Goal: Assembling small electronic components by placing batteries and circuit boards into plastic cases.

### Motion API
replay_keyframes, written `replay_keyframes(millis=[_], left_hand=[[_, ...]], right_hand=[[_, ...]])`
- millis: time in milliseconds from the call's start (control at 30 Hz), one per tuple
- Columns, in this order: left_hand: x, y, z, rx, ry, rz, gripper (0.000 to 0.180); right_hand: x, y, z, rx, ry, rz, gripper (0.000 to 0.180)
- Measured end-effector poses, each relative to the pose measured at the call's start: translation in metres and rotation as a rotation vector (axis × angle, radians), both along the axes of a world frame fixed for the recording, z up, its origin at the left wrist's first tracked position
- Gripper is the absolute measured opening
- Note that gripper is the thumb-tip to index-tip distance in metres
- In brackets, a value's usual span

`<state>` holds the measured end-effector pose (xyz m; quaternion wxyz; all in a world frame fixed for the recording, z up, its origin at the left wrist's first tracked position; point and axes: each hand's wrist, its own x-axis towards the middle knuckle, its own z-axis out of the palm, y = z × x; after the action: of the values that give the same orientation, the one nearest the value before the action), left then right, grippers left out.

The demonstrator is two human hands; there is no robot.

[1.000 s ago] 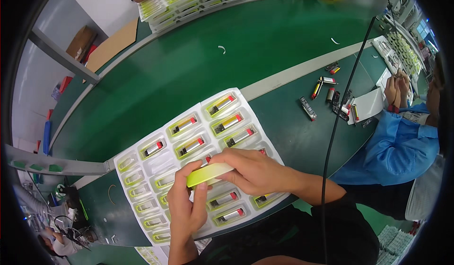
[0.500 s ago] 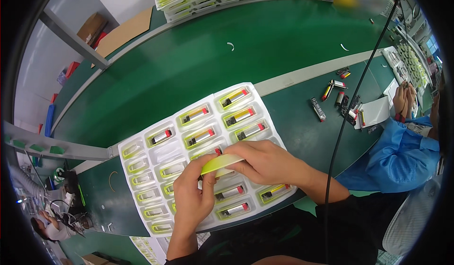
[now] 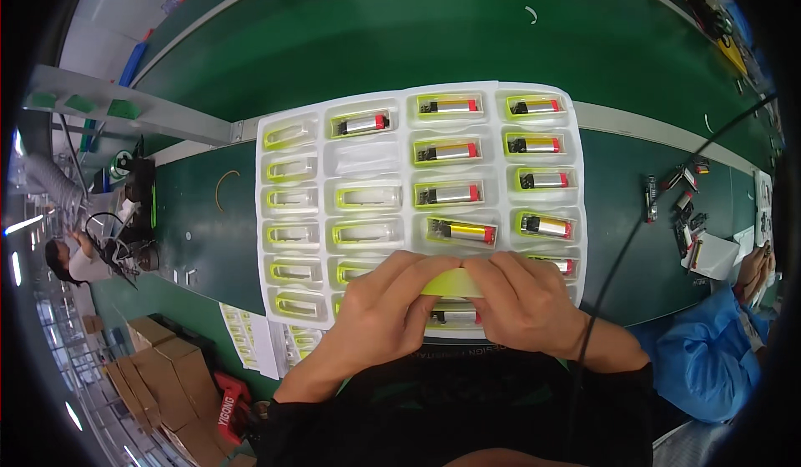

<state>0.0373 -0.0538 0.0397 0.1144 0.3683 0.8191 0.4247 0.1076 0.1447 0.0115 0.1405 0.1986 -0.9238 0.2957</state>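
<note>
We've got one yel.-green case (image 3: pixel 450 283) in our two-sided grip, held approx. horiz. over the near part of the white tray (image 3: pixel 405 104); both ends are hidden, so we can't tell if it's shut. The visible middle is smooth, sl. curved, paler toward the R end. The tray lies flat, pockets in 4 cols. In its L col. we see clear shells (image 3: pixel 292 169) w/ yel.-green edges; in the 2 R cols., cased cells (image 3: pixel 448 152), silver or gold w/ red ends, mostly lying crosswise, one sl. tilted.
</note>
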Motion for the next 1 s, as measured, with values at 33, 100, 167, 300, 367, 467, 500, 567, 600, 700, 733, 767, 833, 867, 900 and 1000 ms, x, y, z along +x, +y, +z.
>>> replay_keyframes(millis=[33,100,167,300,367,467,500,567,600,700,733,767,833,867,900,1000], left_hand=[[-0.003,-0.004,0.006,-0.023,0.007,-0.003,0.046],[-0.018,-0.004,0.011,-0.079,-0.042,-0.068,0.042],[-0.043,0.001,0.018,-0.133,-0.055,-0.089,0.036],[-0.099,-0.041,-0.002,-0.055,-0.03,0.312,0.024],[-0.122,-0.055,-0.017,-0.056,-0.008,0.365,0.021],[-0.14,-0.049,-0.039,-0.151,0.002,0.292,0.019],[-0.141,-0.043,-0.041,-0.2,0.01,0.259,0.019],[-0.138,-0.036,-0.043,-0.293,0.029,0.21,0.019],[-0.139,-0.037,-0.045,-0.31,0.087,0.182,0.02],[-0.141,-0.031,-0.044,-0.377,0.156,0.174,0.026],[-0.142,-0.025,-0.046,-0.363,0.197,0.18,0.026],[-0.141,-0.024,-0.049,-0.364,0.238,0.201,0.026],[-0.137,-0.013,-0.048,-0.377,0.254,0.242,0.026],[-0.138,-0.013,-0.047,-0.384,0.297,0.193,0.025],[-0.139,-0.015,-0.047,-0.392,0.338,0.149,0.025],[-0.141,-0.037,-0.047,-0.391,0.4,0.111,0.019]], right_hand=[[-0.003,-0.003,-0.001,-0.02,0.023,-0.002,0.041],[-0.007,0.001,0.003,-0.032,0.013,-0.036,0.042],[-0.01,0.013,0.009,-0.045,-0.054,-0.09,0.045],[-0.008,0.036,-0.001,0.058,-0.008,-0.261,0.04],[0.0,0.061,-0.007,0.073,0.003,-0.376,0.035],[0.017,0.1,-0.014,0.087,0.038,-0.59,0.025],[0.026,0.113,-0.015,0.107,0.016,-0.655,0.024],[0.041,0.134,-0.017,0.141,-0.018,-0.757,0.021],[0.047,0.142,-0.02,0.151,-0.032,-0.8,0.019],[0.057,0.163,-0.026,0.294,0.03,-0.996,0.021],[0.058,0.169,-0.024,0.362,0.071,-1.066,0.022],[0.058,0.17,-0.025,0.403,0.003,-1.138,0.026],[0.064,0.177,-0.036,0.377,-0.053,-1.146,0.027],[0.065,0.179,-0.04,0.361,-0.075,-1.149,0.028],[0.064,0.18,-0.041,0.306,-0.107,-1.147,0.03],[0.052,0.174,-0.049,0.171,-0.111,-1.139,0.03]])
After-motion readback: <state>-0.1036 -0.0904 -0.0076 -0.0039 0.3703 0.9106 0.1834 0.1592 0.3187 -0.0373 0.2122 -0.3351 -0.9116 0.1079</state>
